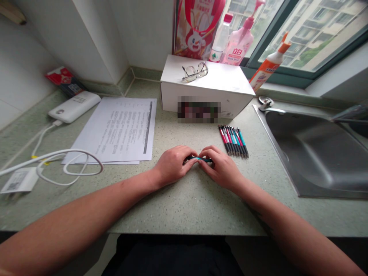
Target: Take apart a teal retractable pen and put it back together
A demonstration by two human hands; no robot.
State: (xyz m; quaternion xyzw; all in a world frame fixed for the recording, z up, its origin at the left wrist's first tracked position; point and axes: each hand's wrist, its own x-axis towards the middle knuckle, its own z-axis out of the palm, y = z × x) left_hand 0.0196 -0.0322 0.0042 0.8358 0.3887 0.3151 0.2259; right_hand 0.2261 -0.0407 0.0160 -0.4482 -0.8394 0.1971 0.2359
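Both hands meet over the middle of the speckled counter (172,207), holding one pen (198,158) between them. The pen lies crosswise, with a blue-green part showing between the fingertips and dark ends mostly covered. My left hand (174,163) pinches its left end, and my right hand (220,165) grips the right end. Just beyond my right hand, a row of several pens (233,142) lies side by side, with red, white and blue-green barrels and black grips pointing toward me.
A white box (201,90) with glasses (195,72) on top stands behind. Printed sheets (115,130), a power bank (75,106), a white cable (83,153) and a charger (19,180) are on the left. At right is a steel sink (322,153); bottles (237,46) stand by the window.
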